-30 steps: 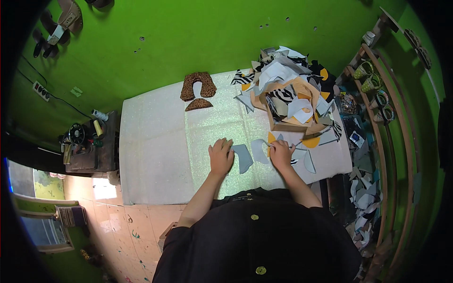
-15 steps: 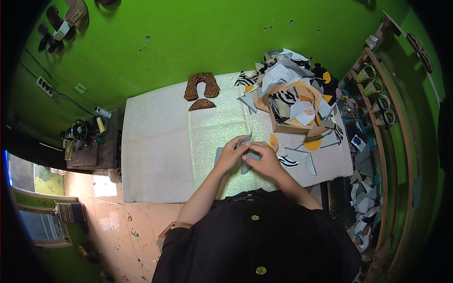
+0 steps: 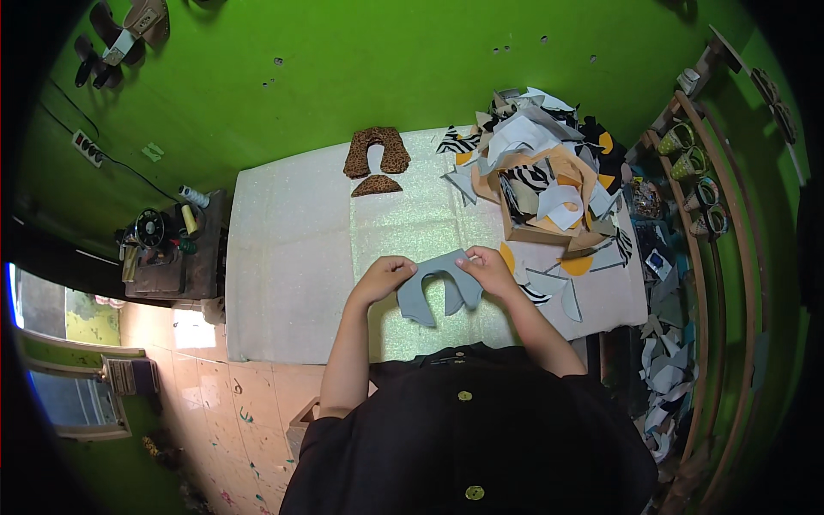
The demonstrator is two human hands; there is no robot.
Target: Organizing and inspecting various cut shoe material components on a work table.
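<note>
material (image 3: pixel 440 264), grey and arched, spans from left fingers (image 3: pixel 403 267) to right fingers (image 3: pixel 471 261).

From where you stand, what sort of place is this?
Probably a shoemaking workshop: green patterned shoes, a yellow thread cone and an open brown box heaped with multicoloured offcuts suggest so.

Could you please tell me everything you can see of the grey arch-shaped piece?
The grey arch-shaped piece is thin, plain and matte, like fabric or synthetic leather. Its curved opening faces down the view between two leg-like sides; a grey flap shows inside, perhaps a fold or second layer. The left-hand grip pinches its upper left corner and the right-hand grip its upper right, over the pale, shiny tabletop; whether it touches that is unclear.
</note>
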